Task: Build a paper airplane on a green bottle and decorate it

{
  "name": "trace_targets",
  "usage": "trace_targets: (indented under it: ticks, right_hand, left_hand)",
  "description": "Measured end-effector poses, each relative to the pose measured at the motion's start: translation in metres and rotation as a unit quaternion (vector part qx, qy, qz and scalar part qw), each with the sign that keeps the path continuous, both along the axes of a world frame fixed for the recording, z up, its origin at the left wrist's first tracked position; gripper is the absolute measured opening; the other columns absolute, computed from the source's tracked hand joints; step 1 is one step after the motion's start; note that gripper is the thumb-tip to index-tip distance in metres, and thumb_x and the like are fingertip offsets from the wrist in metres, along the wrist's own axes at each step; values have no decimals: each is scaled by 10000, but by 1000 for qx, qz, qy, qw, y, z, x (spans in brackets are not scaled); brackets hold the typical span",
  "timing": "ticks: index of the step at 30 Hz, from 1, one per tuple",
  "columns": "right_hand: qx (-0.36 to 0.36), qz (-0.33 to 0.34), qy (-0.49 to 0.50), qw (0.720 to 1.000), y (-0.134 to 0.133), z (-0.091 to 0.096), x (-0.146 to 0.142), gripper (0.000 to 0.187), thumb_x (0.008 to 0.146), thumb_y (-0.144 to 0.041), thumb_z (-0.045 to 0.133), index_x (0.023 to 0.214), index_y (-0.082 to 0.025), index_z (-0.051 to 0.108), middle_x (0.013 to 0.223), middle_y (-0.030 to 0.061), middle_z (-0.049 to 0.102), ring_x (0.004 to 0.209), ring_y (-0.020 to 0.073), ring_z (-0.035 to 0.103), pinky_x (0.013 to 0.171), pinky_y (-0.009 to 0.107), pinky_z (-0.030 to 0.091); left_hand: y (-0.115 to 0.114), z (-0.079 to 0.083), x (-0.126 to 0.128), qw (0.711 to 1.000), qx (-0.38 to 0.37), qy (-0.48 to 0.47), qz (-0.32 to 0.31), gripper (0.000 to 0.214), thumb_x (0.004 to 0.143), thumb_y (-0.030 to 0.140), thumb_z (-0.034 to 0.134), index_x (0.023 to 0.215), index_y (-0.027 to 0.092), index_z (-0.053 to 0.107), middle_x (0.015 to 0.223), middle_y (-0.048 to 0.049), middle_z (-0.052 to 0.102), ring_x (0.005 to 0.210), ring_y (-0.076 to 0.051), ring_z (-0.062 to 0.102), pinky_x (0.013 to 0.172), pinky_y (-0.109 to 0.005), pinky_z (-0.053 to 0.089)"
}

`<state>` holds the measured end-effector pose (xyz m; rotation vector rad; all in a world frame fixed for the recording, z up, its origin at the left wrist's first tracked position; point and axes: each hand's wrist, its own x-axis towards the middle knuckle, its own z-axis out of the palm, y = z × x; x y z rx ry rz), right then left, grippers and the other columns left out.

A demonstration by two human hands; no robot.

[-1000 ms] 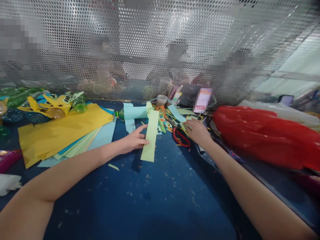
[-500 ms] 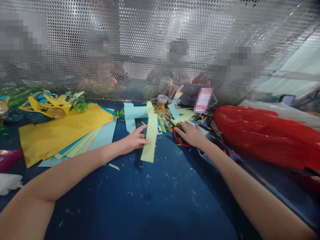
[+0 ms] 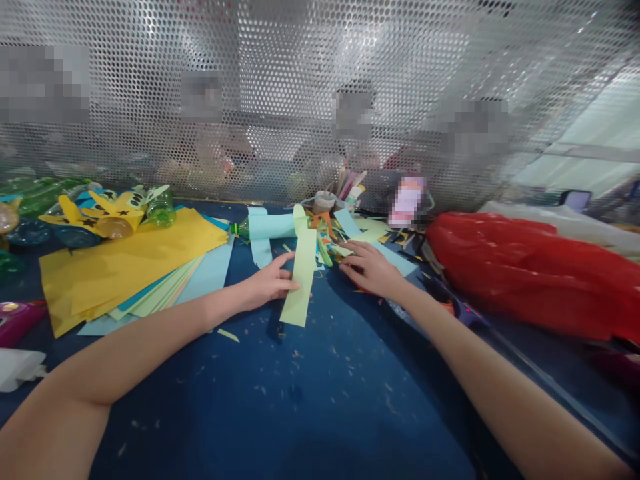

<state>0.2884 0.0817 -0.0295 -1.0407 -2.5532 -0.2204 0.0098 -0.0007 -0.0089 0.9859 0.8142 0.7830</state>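
My left hand (image 3: pixel 273 281) pinches a pale green paper strip (image 3: pixel 301 280) between thumb and fingers, upright above the blue table. Right behind the strip lies a green plastic bottle (image 3: pixel 242 229) wrapped in light blue paper (image 3: pixel 273 227), with a light blue strip hanging from it. My right hand (image 3: pixel 373 269) is at the edge of a heap of paper scraps (image 3: pixel 325 248), palm down, with thumb and fingers bent and apart. A bit of red or orange shows under its palm, mostly hidden. I see nothing held in that hand.
Yellow and coloured paper sheets (image 3: pixel 135 263) lie to the left, with decorated bottle pieces (image 3: pixel 117 213) behind. A red plastic bag (image 3: pixel 525 273) sits on the right. At the back stand a cup of sticks (image 3: pixel 325 200) and a phone (image 3: pixel 407 201) before a perforated metal screen (image 3: pixel 280 87).
My right hand has shifted slightly left and towards me, now covering most of the red loop seen earlier. The left hand and its strip have barely moved.
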Motion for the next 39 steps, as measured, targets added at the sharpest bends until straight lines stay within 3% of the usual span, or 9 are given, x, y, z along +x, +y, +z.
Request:
trace_targets:
  ticks: [3,8,14,16,22,26,29,34,39]
  right_hand:
    - [-9,-17,14,1000,0,1,-1,354,941,-372,408,993,-213,720,1227,94,668,1217,275,541,1053,482,393]
    - [32,-111,114,987,9,10,8,427,950,-344,346,1250,-182,603,1262,141,636,1204,296,550,1035,526,392]
    - [78,-217,312,922,16,24,29,650,905,-450,431,1435,-78,368,1444,268,347,1169,316,563,987,494,464]
    - [89,-231,341,907,10,30,28,670,912,-463,425,1451,-75,337,1437,271,324,1196,323,543,1012,489,451]
    - [173,-154,247,941,-10,42,10,617,945,-399,395,1494,-138,290,1502,202,314,1428,335,257,1151,534,253]
    - [47,-71,156,984,-1,29,4,485,929,-380,413,1360,-178,505,1389,156,513,1329,302,444,1113,507,348]
    - [-26,-75,122,989,9,16,6,391,908,-380,414,1134,-181,663,1222,144,648,1169,287,590,1049,485,429]
    - [-55,-187,102,975,17,16,24,338,857,-398,449,875,-207,726,1024,117,728,981,293,669,893,435,516]
    - [-77,-340,70,935,25,22,52,368,834,-429,457,714,-197,715,797,140,734,853,335,683,755,422,510]
  left_hand:
    - [0,-2,0,1000,3,-2,1,846,738,87,697,1451,220,261,939,-69,700,823,-218,706,881,-426,514]
    - [2,-6,-1,1000,6,-9,-5,872,740,103,707,1465,244,243,941,-62,702,855,-228,709,903,-437,509]
    - [2,-7,-1,1000,16,-15,-6,830,764,84,676,1459,240,249,928,-57,708,845,-213,711,869,-396,530]
    - [3,-8,-1,1000,17,-18,-6,804,769,70,662,1450,235,269,907,-49,709,836,-210,713,870,-396,531]
    - [5,-12,-1,999,30,-24,-11,791,777,96,664,1453,232,275,974,-90,715,885,-245,713,892,-440,520]
    - [4,-11,-1,999,32,-17,-8,817,788,89,652,1475,231,233,1029,-110,705,896,-245,711,908,-450,509]
    - [4,-11,-1,999,37,-17,-15,825,793,90,646,1484,231,217,1026,-113,704,900,-246,710,909,-453,509]
    - [6,-16,-2,999,41,-27,-17,849,775,106,676,1481,229,221,1029,-115,706,895,-246,712,919,-457,505]
    - [6,-15,-2,999,41,-31,-16,840,775,109,675,1475,234,228,1040,-113,706,899,-246,713,927,-453,502]
